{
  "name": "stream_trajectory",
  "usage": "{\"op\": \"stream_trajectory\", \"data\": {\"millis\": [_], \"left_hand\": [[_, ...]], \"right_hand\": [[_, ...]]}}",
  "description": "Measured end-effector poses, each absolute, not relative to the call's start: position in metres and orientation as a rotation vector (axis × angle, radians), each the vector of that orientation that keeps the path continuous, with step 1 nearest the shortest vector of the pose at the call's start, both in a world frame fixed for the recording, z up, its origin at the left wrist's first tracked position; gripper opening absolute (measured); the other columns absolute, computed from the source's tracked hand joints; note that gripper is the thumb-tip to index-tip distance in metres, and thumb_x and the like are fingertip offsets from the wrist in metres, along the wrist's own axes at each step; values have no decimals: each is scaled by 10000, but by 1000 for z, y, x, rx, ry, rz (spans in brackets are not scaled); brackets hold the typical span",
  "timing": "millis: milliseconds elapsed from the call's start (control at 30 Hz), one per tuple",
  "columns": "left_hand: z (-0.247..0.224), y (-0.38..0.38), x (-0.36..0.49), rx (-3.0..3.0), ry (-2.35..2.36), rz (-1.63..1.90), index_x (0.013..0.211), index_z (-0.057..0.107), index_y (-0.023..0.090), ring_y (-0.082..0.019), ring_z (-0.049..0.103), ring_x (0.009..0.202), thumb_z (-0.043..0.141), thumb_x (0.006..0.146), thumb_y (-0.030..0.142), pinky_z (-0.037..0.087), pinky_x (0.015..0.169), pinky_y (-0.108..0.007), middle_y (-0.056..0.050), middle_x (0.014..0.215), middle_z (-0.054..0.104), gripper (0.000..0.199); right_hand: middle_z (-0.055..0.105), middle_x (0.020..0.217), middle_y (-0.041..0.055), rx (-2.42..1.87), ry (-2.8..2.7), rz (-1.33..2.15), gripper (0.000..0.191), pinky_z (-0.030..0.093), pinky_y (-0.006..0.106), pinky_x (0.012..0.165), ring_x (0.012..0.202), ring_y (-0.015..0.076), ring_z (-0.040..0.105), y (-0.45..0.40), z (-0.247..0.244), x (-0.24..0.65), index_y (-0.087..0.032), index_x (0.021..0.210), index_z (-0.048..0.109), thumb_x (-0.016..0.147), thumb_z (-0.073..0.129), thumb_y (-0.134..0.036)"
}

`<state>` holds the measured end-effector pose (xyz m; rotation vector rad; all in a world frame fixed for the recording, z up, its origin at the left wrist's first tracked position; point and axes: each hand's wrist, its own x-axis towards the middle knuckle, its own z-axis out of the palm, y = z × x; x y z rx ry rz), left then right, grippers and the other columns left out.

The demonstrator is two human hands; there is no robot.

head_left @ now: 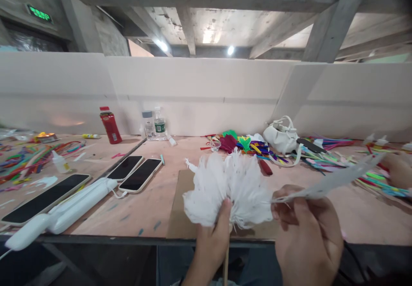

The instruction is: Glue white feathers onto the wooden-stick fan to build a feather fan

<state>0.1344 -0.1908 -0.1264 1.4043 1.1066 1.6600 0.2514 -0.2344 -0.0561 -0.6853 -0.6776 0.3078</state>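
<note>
A fan of white feathers (244,183) spreads out in front of me on a thin wooden stick (225,264). My left hand (214,230) is closed around its base, the thumb pressed on the feathers. In my right hand (305,230), at the fan's right side, a single long white feather (337,178) is pinched by its narrow end. Its tip points up and to the right. Beneath the fan lies a sheet of brown cardboard (178,208), partly hidden by it.
Phones (141,175) and a white corded device (82,200) lie to the left. A red bottle (110,125), clear bottles (159,125), colourful feathers (230,142) and a white handbag (280,138) stand along the back. Another person's hand (399,170) shows at the right edge.
</note>
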Motion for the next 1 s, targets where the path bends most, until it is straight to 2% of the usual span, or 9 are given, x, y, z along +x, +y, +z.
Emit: {"op": "stream_trajectory", "data": {"millis": [200,267,367,433,533,600,667,800,1000], "left_hand": [[-110,-163,137,1841,1488,1346,1136,743,116,-414,745,1042,688,875,354,594,898,-524,-227,1048,788,358],[-111,-156,133,1951,1587,1337,1364,604,90,-435,729,1066,728,847,353,584,879,-542,-257,1149,751,593],[-112,-149,118,1990,1666,1645,1617,183,90,-457,564,1319,815,782,400,504,1011,-593,-312,1452,544,1092],[-111,-147,107,2005,1737,1909,1635,95,106,-472,420,1418,824,780,420,382,1105,-658,-310,1509,462,1165],[-107,-150,92,2053,1802,2117,1589,280,128,-467,406,1378,793,818,411,285,1123,-697,-274,1441,517,968],[-104,-155,86,2150,1665,2079,1394,550,166,-405,526,1247,732,879,362,363,1078,-631,-209,1293,628,581],[-102,-161,85,2171,1367,1901,1112,696,192,-304,633,1033,642,948,323,482,954,-483,-125,1055,711,217],[-101,-170,93,1787,855,1472,980,727,187,-185,647,726,633,950,390,510,671,-275,-40,799,707,225],[-107,-174,97,1287,773,1387,732,668,167,-106,571,520,801,814,406,433,494,-184,20,595,621,285]], "right_hand": [[703,746,-23,-728,-701,510,147,393,168,405,428,70,522,-243,-73,260,-232,920,591,955,684,-339],[704,743,-27,-754,-696,572,178,402,159,395,418,69,532,-242,-81,263,-241,944,582,954,693,-380],[695,717,-31,-836,-722,703,244,428,157,397,438,85,571,-239,-90,269,-243,950,568,934,715,-437],[699,713,-20,-861,-780,810,283,452,175,401,456,107,597,-237,-94,271,-237,962,567,906,743,-452],[725,755,9,-848,-839,925,323,476,194,431,514,132,635,-235,-95,267,-224,1023,582,872,776,-432],[740,779,24,-858,-858,965,349,480,192,462,558,135,651,-233,-94,262,-214,1023,592,846,802,-429],[749,790,38,-903,-908,1013,365,450,179,458,563,128,645,-231,-95,258,-204,946,598,816,826,-457],[710,702,19,-983,-1096,1120,389,363,167,435,483,80,552,-222,-102,256,-185,804,622,811,819,-520],[703,724,26,-932,-1249,1171,424,339,189,413,410,54,467,-210,-121,256,-177,868,691,889,703,-600]]}}
